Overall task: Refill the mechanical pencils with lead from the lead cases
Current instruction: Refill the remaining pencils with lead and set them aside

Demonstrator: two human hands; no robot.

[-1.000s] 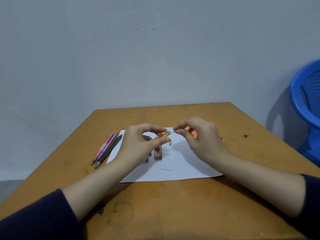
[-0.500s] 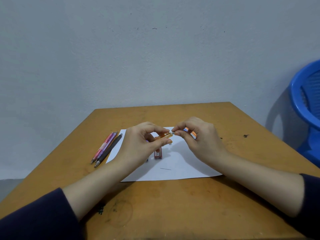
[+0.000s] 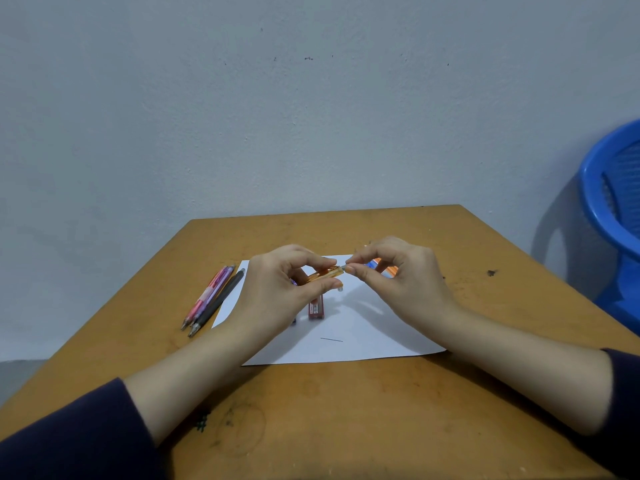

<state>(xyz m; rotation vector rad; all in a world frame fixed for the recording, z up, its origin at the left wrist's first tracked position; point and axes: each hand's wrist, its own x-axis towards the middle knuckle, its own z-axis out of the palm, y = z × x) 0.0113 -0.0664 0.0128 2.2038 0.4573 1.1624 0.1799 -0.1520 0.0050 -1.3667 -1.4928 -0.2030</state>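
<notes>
**Both hands on the orange pencil, above the paper**

The left hand [image 3: 277,289] grasps a clear orange pencil [image 3: 327,273] between thumb and curled fingers. It holds it just above the paper [image 3: 363,344], at the middle of the table [image 3: 346,410]. The pencil lies almost level, its right end a little higher, and most of its length is hidden inside the hand. The right hand [image 3: 398,282] meets it from the right. Its thumb and forefinger pinch the pencil's right end and its other fingers are curled. What sits at that tip is too small to tell.

An orange-and-blue thing [image 3: 379,265] shows behind the right fingers. Whether it is held or lies on the paper cannot be told.

A red case [image 3: 316,308] lies on the paper under the left thumb. A single lead [image 3: 331,339] lies nearer, apart from the case. At the paper's left edge, a pink pencil [image 3: 207,294] and a black pencil [image 3: 218,301] lie side by side on the table, tips toward the near left. A blue chair [image 3: 613,209] stands at the far right.
</notes>
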